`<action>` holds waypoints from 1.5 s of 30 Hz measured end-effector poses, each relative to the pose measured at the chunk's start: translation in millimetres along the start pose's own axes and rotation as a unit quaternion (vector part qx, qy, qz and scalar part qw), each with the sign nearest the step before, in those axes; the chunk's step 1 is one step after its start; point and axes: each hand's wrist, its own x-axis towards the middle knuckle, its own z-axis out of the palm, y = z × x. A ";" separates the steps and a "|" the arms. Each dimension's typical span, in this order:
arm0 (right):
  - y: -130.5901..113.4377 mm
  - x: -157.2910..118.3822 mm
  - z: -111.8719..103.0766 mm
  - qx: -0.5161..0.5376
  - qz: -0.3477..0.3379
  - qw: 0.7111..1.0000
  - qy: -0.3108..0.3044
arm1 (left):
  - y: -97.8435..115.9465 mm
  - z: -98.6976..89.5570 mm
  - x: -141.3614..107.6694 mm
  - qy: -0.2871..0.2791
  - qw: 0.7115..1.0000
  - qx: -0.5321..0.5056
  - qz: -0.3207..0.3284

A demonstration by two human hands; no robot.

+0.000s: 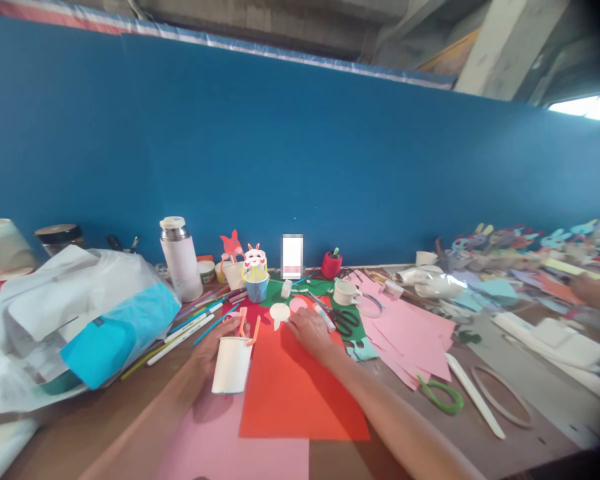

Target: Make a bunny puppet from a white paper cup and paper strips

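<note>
— What's in the left hand?
— The left hand [215, 341] grips a white paper cup [231, 368] from behind, fingers up at the rim. Orange strips [255, 331] rise at that rim, right by the fingers.
— And the right hand?
— The right hand [310, 332] is over a red sheet [300, 393], fingers bent down; I can't tell whether they pinch anything. A cream cutout [280, 312] is just left of the fingertips, a pink disc [297, 304] just beyond them.
— Anything else close?
— Black scissors [347, 324] lie right of the right hand, pink sheets [415, 333] farther out that way. A blue cup [257, 290] stands beyond the left hand's grip, and a white marker [180, 341] lies to its left.
</note>
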 end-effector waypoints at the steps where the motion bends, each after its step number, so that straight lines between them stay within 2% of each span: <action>1: 0.5 2.9 -1.8 -0.001 -0.005 1.000 -0.002 | 0.2 1.9 1.4 -0.010 1.000 0.007 -0.005; 4: 2.1 15.6 -13.7 -0.001 -0.011 1.000 0.003 | 3.5 9.5 9.1 -0.041 0.998 0.053 0.002; 8: 2.6 38.5 -39.2 0.013 0.021 0.999 0.040 | 13.7 22.1 28.8 -0.120 0.984 0.102 0.084; 10: 2.6 48.8 -49.0 0.111 0.061 0.990 0.061 | 18.5 29.4 39.8 -0.135 0.977 0.121 0.116; 12: 3.2 56.6 -54.2 0.208 0.072 0.972 0.088 | 20.7 35.8 48.4 -0.134 0.973 0.129 0.137; 16: 6.2 66.0 -57.2 0.366 0.075 0.920 0.115 | 17.2 40.8 55.1 -0.137 0.969 0.164 0.126; 20: 11.5 70.5 -59.9 0.520 0.117 0.844 0.065 | 10.6 38.9 56.1 -0.099 0.971 0.195 0.096; 22: 14.2 71.3 -59.9 0.576 0.130 0.806 0.044 | 8.0 38.6 56.9 -0.102 0.970 0.210 0.073; 26: 16.4 71.5 -56.4 0.653 0.170 0.738 0.004 | 6.3 41.2 56.7 -0.104 0.964 0.239 0.057; 28: 16.0 71.6 -54.6 0.673 0.182 0.717 -0.009 | 7.0 42.7 55.7 -0.113 0.964 0.234 0.055; 32: 16.1 73.0 -51.8 0.682 0.193 0.706 0.009 | 8.6 41.9 56.8 -0.118 0.970 0.208 0.048; 37: 20.6 74.6 -47.2 0.667 0.190 0.720 0.035 | 8.0 37.6 61.9 -0.093 0.970 0.218 0.058; 41: 21.7 74.4 -46.3 0.658 0.193 0.727 0.032 | 8.0 40.6 59.0 -0.075 0.971 0.220 0.058; 45: 19.9 73.5 -48.7 0.648 0.206 0.733 0.034 | 10.1 45.0 52.8 -0.082 0.967 0.234 0.059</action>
